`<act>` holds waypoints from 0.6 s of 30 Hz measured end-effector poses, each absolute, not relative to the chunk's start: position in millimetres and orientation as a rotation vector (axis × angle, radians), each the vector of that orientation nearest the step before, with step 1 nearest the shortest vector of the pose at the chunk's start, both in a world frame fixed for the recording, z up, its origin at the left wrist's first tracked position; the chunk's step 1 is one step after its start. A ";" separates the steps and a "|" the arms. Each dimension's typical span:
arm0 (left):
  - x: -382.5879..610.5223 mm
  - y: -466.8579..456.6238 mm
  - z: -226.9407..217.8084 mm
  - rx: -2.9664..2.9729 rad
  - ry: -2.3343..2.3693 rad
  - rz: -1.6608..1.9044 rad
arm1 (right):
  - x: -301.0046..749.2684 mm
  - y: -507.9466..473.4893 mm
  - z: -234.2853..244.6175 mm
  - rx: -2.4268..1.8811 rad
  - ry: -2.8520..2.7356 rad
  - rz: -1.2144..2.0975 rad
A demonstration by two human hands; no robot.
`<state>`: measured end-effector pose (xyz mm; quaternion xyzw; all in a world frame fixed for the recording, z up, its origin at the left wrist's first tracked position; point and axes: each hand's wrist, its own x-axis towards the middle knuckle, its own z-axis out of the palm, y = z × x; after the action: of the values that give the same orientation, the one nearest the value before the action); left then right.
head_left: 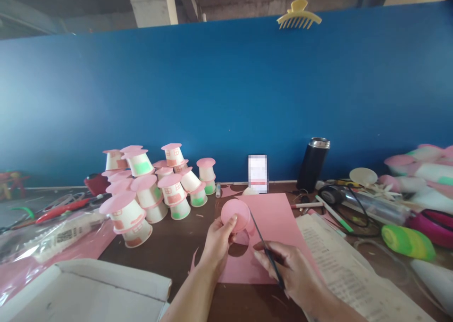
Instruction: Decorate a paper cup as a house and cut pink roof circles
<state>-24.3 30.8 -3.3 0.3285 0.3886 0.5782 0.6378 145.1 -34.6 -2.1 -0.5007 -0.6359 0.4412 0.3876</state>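
Observation:
My left hand [220,239] pinches a round pink paper disc [235,214] between thumb and fingers, above the brown table. In my right hand [290,265] is a slim pair of black-handled scissors [271,258], seen nearly edge-on. Their thin dark blade points up and away, its tip close to the disc's right edge; I cannot tell whether it touches. Beneath both hands lies a sheet of pink paper [276,218]. A curved pink offcut [194,260] rests beside my left wrist.
Stacked paper cups with pink rims [173,190] stand at left, behind an open white box [106,289]. A black flask [314,164] stands at back right. Printed paper [339,265], a yellow-green object [406,242] and more cups [424,171] lie right. A blue partition [226,86] closes the back.

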 end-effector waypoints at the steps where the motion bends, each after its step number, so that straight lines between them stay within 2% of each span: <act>1: -24.4 31.1 -3.6 0.744 0.889 1.321 | 145.3 -34.8 -2.6 -1.279 -1.624 1.116; 18: -22.9 27.7 1.1 0.671 0.885 1.338 | 138.1 -39.9 6.9 -1.370 -1.621 1.115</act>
<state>-22.9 27.7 1.1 0.2946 0.3890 0.5878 0.6453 138.1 -39.9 6.9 -0.5324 -0.6297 0.4334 0.3635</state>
